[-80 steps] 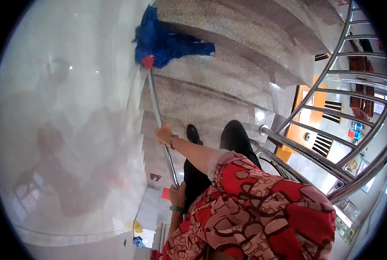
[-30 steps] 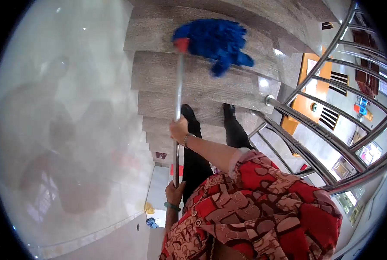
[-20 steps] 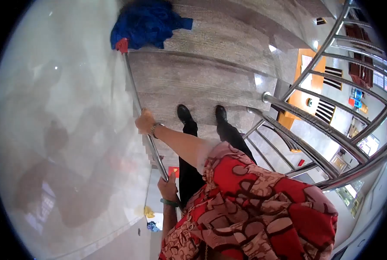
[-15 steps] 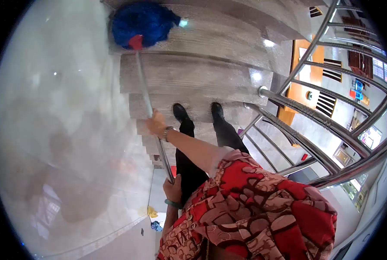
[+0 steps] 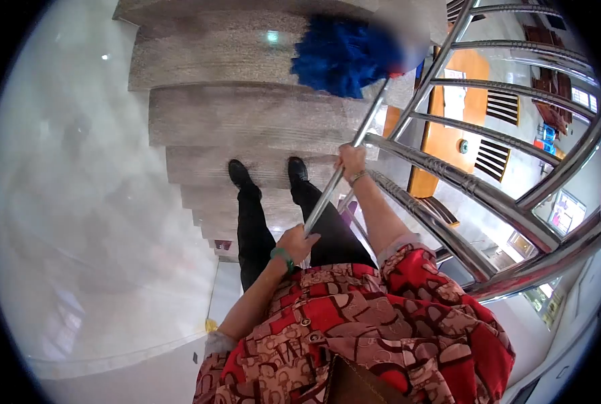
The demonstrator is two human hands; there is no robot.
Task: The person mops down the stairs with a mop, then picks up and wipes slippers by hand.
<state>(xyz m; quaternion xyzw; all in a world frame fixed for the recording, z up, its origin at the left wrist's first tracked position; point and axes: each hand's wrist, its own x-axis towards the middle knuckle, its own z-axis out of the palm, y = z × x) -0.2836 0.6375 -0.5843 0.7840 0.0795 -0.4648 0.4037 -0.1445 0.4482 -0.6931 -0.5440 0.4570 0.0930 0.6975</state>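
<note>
Gripping the near end of the silver mop handle (image 5: 327, 195), the left hand (image 5: 296, 244) sits just below the centre of the frame, above the patterned red shirt (image 5: 374, 323); its fingers curl around the metal, some of them hidden from view, and a green bangle (image 5: 284, 259) circles the wrist. Farther up the handle, right of centre, the right hand (image 5: 351, 161) is wrapped around it too, fingers folded and held close together; a metal band (image 5: 358, 176) is on that wrist. From the hands, the handle slants up and to the right to a red joint (image 5: 396, 70), partly blurred. The blue mop head (image 5: 341, 57) spreads leftward from that joint, beyond both hands and well apart from their fingers, over a step near the top of the frame. Black shoes (image 5: 240, 174) stand on a lower step (image 5: 199, 165), left of the handle. A steel railing (image 5: 465, 180) fills the right side, near the right hand. Past its bars, an orange table (image 5: 475, 101) and slatted chairs (image 5: 493, 159) show below.
</note>
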